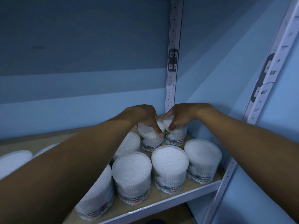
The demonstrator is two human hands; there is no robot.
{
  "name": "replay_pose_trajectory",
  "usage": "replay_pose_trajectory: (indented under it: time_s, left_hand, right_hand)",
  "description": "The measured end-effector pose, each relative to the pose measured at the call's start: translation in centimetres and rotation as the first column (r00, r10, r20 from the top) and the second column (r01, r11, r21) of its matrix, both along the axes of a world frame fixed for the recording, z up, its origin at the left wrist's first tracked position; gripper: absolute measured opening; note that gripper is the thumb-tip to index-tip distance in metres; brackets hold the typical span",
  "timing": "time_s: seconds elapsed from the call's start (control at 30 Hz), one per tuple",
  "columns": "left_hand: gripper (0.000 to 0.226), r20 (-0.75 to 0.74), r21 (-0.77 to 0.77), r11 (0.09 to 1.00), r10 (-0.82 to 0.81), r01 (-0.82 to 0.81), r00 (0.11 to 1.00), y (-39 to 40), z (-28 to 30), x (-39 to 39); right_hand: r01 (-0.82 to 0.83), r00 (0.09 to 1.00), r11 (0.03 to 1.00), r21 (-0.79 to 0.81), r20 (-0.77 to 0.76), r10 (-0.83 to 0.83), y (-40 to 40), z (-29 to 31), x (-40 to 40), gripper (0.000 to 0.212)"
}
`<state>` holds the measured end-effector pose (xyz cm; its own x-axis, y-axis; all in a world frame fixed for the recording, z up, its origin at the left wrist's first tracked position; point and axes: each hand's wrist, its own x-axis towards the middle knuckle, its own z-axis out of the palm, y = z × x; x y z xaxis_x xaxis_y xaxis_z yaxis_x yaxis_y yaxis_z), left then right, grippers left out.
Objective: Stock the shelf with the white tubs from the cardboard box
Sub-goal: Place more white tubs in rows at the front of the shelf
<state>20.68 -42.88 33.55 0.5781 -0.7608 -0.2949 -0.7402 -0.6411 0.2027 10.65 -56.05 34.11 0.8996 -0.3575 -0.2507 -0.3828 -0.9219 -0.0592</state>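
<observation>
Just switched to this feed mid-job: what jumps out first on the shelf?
Two bare arms reach in to the back right corner of the shelf, where the left hand grips the top of one cotton bud tub and the right hand grips its neighbour. In front of them stand rows of identical white tubs, the nearest row at the shelf's front edge. A perforated white upright rises behind the hands.

Two bare forearms are showing from the bottom corners of the view, uncovered along their whole visible length, with no sleeve edge reaching into sight. The left hand [144, 118] and the right hand [181, 114] are showing bare too, ungloved. Short fingernails are showing on the thumbs. The dim bluish light is leaving finer detail unreadable.
</observation>
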Motion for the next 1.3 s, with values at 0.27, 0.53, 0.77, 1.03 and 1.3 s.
replay_pose_trajectory:
  time_s: [0.27, 0.53, 0.77, 1.03, 1.3]
  left_hand:
    - [0.096, -0.009, 0.009, 1.000, 0.000, 0.000, 1.000, 0.8, 0.4, -1.1]
    - [0.104, 0.005, 0.042, 0.999, -0.020, 0.019, 1.000, 1.6, 0.6, -2.1]
    - [0.098, 0.063, 0.085, 0.994, -0.067, 0.062, 0.996, 2.0, 1.0, -3.3]
    - [0.086, 0.084, 0.098, 0.994, -0.058, 0.049, 0.995, 2.4, 1.2, -4.1]
    - [0.084, 0.118, 0.126, 0.989, -0.088, 0.073, 0.989, 2.9, 1.7, -5.2]
  right_hand:
    - [0.015, 1.000, 1.000, 0.022, -0.018, -0.015, 0.8, 0.3, -1.1, 0.066]
    - [0.015, 0.999, 1.000, 0.017, -0.043, -0.014, 1.4, 0.5, -2.1, 0.068]
    - [0.020, 0.997, 0.999, 0.029, -0.069, -0.018, 1.7, 0.4, -2.9, 0.070]
    - [0.034, 0.996, 0.999, 0.024, -0.078, -0.032, 2.2, 0.6, -3.9, 0.070]
    - [0.082, 0.993, 0.994, 0.072, -0.086, -0.075, 2.9, 0.9, -4.8, 0.071]
